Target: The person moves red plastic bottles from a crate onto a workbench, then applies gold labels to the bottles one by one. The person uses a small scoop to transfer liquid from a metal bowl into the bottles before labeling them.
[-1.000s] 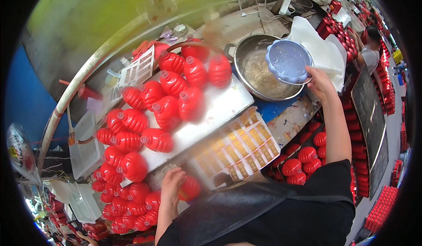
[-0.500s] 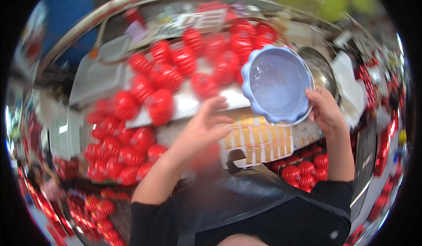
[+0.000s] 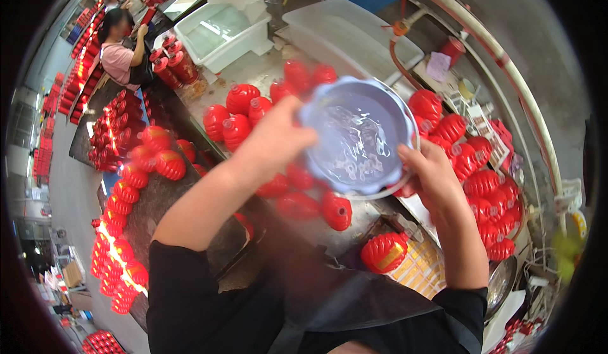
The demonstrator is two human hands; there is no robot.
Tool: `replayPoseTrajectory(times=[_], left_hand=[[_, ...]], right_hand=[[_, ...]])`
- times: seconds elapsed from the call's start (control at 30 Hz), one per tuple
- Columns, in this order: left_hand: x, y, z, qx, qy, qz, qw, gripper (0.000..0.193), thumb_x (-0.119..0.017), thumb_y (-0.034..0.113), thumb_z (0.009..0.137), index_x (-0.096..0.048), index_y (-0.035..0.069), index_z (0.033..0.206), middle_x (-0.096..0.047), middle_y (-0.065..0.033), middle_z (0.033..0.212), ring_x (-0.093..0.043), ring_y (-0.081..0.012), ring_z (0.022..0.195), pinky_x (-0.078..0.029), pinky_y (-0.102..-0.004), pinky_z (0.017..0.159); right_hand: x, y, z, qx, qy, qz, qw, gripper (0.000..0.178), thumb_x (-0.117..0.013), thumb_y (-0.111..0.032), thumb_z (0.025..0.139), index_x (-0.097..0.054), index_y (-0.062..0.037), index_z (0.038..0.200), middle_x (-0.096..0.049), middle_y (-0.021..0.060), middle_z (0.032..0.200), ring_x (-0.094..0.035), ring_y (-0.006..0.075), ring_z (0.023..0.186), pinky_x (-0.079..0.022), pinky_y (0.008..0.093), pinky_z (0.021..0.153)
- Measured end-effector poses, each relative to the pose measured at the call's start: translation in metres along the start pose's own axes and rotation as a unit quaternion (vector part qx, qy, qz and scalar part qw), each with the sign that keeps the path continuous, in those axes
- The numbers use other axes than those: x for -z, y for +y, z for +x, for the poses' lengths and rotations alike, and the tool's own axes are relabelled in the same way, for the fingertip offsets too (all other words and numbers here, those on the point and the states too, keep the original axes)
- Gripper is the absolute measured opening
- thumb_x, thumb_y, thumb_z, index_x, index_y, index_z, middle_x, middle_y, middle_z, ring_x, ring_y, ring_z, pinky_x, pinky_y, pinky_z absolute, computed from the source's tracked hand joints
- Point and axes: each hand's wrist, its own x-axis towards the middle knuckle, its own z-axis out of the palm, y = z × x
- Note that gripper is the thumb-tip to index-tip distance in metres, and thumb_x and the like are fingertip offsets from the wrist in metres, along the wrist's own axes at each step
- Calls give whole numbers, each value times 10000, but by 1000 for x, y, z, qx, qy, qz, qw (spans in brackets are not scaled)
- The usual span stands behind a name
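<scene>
A light blue basin (image 3: 354,132) with a scalloped rim is held up over the worktable, with clear liquid glinting inside it. My right hand (image 3: 427,170) grips its right rim, thumb on the inner side. At the opposite rim, my left hand (image 3: 285,132) is closed on the edge; its fingertips are blurred. Beneath and around the basin lie several red ribbed, lantern-shaped bottles (image 3: 236,131), some hidden by my arms and the basin. One red bottle with a yellow label (image 3: 384,252) lies by my right forearm, on a sheet of yellow labels (image 3: 418,266).
Two translucent plastic tubs (image 3: 354,34) (image 3: 221,31) stand at the back. A pale pipe rail (image 3: 506,69) curves along the far right. More red bottles (image 3: 487,195) crowd the right side. At the far left, a person in pink (image 3: 119,56) stands by other red containers.
The view has swung to the left. My left hand has come from free and open to the basin's rim, and the liquid now ripples. A labelled bottle now shows on the label sheet.
</scene>
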Motion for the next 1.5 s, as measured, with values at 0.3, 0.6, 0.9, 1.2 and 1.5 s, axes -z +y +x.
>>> replayPoseTrajectory(times=[0.3,0.6,0.9,1.2,1.5], left_hand=[[135,-8,76,10,170,-89,981,291,-558,-6,785,-512,-35,1071,-598,-110,920,-645,-208,698,-609,-398,557],[217,-40,158,43,221,-127,966,209,-600,33,807,-595,-60,993,-644,-134,767,-641,-223,557,-531,-349,496],[286,-113,276,115,292,-43,949,192,-662,54,825,-634,-107,927,-638,-172,805,-615,-238,568,-546,-357,472],[260,-179,392,184,341,9,922,209,-717,54,846,-634,-114,939,-615,-174,810,-618,-250,610,-614,-393,527],[237,-181,428,186,304,38,934,278,-741,61,829,-647,-151,982,-692,-219,877,-720,-293,657,-640,-379,540]], right_hand=[[-141,-65,189,186,91,-206,957,563,-774,-275,800,-588,128,1145,-692,190,943,-696,246,722,-557,340,561],[-171,-78,272,193,72,-130,970,762,-727,-416,874,-460,110,1357,-673,254,1121,-705,292,924,-562,407,801],[-94,22,142,154,-27,-243,957,417,-696,-118,922,-537,-11,1292,-700,157,1081,-714,207,858,-558,335,743],[-21,124,46,-74,108,-97,987,331,-646,2,937,-555,32,1254,-691,144,1081,-699,164,900,-579,294,760],[-17,158,27,-128,170,-7,977,288,-610,39,950,-545,41,1230,-683,147,1085,-688,166,880,-583,298,787]])
